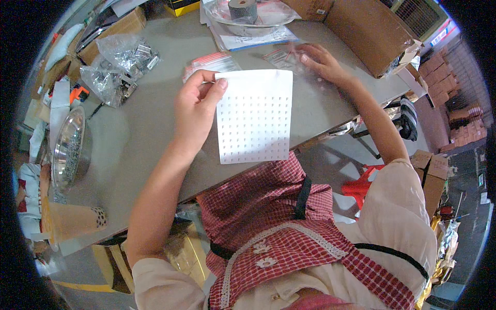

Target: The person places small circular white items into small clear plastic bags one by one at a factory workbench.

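My left hand [199, 98] pinches the top left corner of a white sheet of stickers [256, 126], thumb in front. Rows of small printed marks cover most of the sheet, which hangs above the table's near edge. Farther off to the right, my right hand [323, 64] rests over the table with its fingers stretched out and slightly bent. Its fingertips are beside some small clear plastic bags [281, 58], and I see nothing gripped in them. Behind the sheet's top left lies a stack of clear zip bags with red edges [212, 63], partly covered by my left hand and the sheet.
A steel bowl [250, 26] with a dark roll [243, 11] stands at the back on papers. On the left are a plastic bag of metal parts [124, 67], a steel basin [68, 150] and a drink cup [75, 222]. A cardboard box [369, 36] stands at the back right.
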### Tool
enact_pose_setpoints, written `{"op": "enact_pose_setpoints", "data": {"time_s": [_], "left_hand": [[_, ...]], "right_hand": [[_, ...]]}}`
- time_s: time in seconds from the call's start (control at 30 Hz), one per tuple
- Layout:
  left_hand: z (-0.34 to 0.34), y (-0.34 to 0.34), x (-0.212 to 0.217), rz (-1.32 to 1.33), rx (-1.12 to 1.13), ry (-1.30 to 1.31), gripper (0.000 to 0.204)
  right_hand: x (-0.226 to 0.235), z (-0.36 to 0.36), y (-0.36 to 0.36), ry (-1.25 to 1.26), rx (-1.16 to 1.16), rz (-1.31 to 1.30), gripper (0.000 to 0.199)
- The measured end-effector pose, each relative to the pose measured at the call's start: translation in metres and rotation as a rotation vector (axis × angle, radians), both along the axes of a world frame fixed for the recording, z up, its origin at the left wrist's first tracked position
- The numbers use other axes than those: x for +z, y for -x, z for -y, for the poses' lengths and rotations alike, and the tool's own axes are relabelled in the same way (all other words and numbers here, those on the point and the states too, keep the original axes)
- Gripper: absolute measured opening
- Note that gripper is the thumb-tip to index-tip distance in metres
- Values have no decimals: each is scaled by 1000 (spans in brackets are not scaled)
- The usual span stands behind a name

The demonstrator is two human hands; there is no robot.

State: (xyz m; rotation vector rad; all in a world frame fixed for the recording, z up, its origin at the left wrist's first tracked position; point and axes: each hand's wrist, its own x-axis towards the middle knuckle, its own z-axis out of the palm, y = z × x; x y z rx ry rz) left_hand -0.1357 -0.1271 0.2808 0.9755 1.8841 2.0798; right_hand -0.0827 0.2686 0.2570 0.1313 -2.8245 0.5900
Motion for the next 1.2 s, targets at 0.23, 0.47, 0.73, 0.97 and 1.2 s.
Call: {"op": "enact_pose_setpoints", "data": {"time_s": [0.23,0.47,0.73,0.97,1.2], "left_hand": [[11,9,18,71,187,-125,17],[17,20,20,77,323,-257,18],[25,42,20,118,393,-282,15],[23,51,13,198,343,-292,9],[-2,70,36,365,83,17,18]], "right_hand": [[37,41,-51,-56,170,77,114],[1,37,-63,-376,7,-40,122],[17,47,5,-431,54,4,105],[13,55,-5,-344,165,-277,78],[6,42,20,-211,159,-353,58]]}}
